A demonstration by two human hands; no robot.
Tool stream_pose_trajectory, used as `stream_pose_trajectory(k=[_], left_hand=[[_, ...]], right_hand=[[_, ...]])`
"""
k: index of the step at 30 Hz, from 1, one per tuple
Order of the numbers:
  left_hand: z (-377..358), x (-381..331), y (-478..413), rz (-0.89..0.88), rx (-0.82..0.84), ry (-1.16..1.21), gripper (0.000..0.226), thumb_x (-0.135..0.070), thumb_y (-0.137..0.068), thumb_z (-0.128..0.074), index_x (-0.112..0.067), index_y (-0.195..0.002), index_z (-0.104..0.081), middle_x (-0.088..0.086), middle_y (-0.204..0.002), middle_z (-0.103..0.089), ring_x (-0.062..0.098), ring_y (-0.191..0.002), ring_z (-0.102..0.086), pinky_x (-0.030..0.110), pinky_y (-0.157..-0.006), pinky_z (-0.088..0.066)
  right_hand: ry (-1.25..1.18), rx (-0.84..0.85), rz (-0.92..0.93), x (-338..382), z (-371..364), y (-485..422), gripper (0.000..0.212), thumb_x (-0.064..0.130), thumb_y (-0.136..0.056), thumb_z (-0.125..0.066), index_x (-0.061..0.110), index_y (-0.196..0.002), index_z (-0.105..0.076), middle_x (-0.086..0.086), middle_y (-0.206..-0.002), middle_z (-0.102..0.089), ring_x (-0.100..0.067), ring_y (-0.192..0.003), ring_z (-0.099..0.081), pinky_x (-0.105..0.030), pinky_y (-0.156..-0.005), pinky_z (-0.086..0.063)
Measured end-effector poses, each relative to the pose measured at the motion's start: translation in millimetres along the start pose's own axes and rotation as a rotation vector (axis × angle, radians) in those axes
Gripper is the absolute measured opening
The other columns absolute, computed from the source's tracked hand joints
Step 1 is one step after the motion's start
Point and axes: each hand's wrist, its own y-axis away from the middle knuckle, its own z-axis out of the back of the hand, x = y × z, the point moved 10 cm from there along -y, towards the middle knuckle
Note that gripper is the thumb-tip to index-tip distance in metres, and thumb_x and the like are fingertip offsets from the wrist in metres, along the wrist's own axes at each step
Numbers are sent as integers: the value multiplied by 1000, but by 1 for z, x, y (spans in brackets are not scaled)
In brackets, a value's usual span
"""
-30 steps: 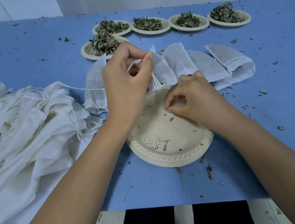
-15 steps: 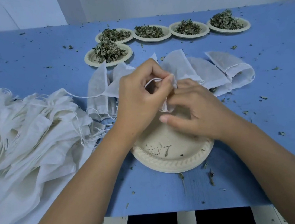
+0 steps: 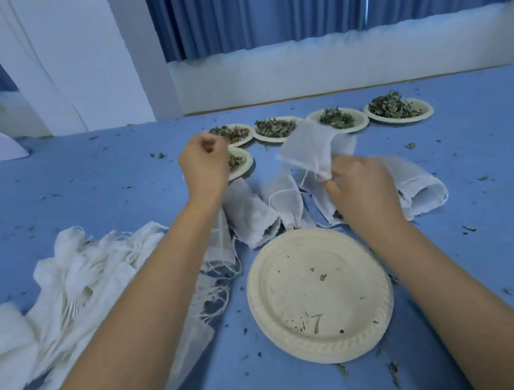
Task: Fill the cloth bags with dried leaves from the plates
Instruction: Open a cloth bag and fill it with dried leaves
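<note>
The cloth bag (image 3: 306,150) in hand is off the worktop (image 3: 88,188), raised above the row of other bags (image 3: 252,218), and the right hand (image 3: 362,189) pinches it at its mouth end. It hangs flat and thin, so it looks unfilled. Half a second ago both hands worked together at its string over the empty plate (image 3: 320,296). Now they are apart, and the left hand (image 3: 204,165) has gone to the nearest plate of dried leaves (image 3: 241,164). Its fingers are curled, but I cannot tell whether they hold anything. That suggests the bag is opened and a pinch of leaves comes next. More leaf plates (image 3: 400,111) stand behind, and a pile of spare bags (image 3: 68,296) lies left. No brand shows, only a mark like a "7" (image 3: 317,322) on the empty plate, perhaps a stem.
</note>
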Motion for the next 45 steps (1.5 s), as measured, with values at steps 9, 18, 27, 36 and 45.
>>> stream_pose_trajectory(k=[9,18,27,36,45], left_hand=[[-6,147,-63,624,87,-97,21,-11,-93,-59,-4,-77,-49,16,-88,-53,25,-55,-52,36,-61,-55],[-23,157,-63,710,48,117,20,5,-96,-51,-3,-78,-46,6,-72,-51,15,-53,-53,24,-50,-52],[-4,121,-54,673,13,216,36,9,-93,-52,4,-129,-49,21,-125,-57,36,-91,-69,35,-69,-57],[51,53,-25,557,41,354,33,5,-93,-55,9,-125,-47,17,-109,-62,20,-62,-66,19,-39,-49],[51,27,86,561,380,419,6,7,-93,-55,7,-91,-60,15,-84,-69,14,-60,-70,22,-54,-58]], right_hand=[[47,-4,96,2,-12,6,53,44,-93,-41,19,-48,-59,5,-60,-66,-14,-117,-56,-35,-111,-11],[-25,-206,156,8,8,6,45,27,-87,-44,10,-49,-61,2,-52,-59,-20,-75,-61,-30,-94,-27],[-129,-163,180,9,5,7,47,27,-88,-42,6,-52,-63,0,-55,-61,-21,-71,-59,-26,-92,-26],[-470,-69,123,10,12,16,31,10,-88,-55,10,-60,-69,5,-63,-65,-12,-76,-52,-30,-86,-35],[-996,246,-201,-6,-17,38,33,16,-103,-35,-2,-109,-62,-10,-80,-68,-20,-67,-58,-26,-61,-50]])
